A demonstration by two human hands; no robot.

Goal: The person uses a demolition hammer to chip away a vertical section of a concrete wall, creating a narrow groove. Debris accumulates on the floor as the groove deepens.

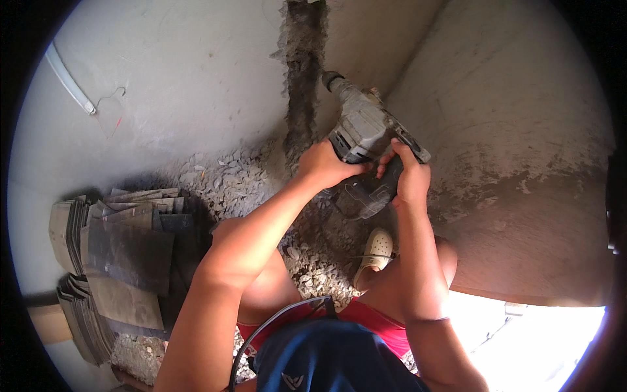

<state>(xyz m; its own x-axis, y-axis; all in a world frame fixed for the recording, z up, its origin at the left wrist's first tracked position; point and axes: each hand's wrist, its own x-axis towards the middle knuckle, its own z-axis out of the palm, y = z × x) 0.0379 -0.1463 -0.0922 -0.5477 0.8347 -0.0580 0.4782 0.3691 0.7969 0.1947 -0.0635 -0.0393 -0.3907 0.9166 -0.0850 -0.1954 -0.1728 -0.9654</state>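
A dusty grey rotary hammer (367, 124) is held in both hands, tilted with its black nose (332, 80) toward the wall. My left hand (324, 166) is closed around the near left side of its body. My right hand (413, 176) wraps the rear handle, thumb on top; its trigger is hidden. Below the hands hangs the tool's dark base (363, 198). Just left of the nose, a rough vertical channel (304, 72) is cut into the plastered wall (196, 72). No bit can be made out, nor whether the tool touches the wall.
Broken rubble (225, 176) covers the floor along the wall and between my legs. Stacked dark, thin sheets (127, 255) stand at the left. A white conduit (70, 81) with loose wires sticks out at upper left. Another wall (522, 157) closes the right; my clog (377, 251) rests on rubble.
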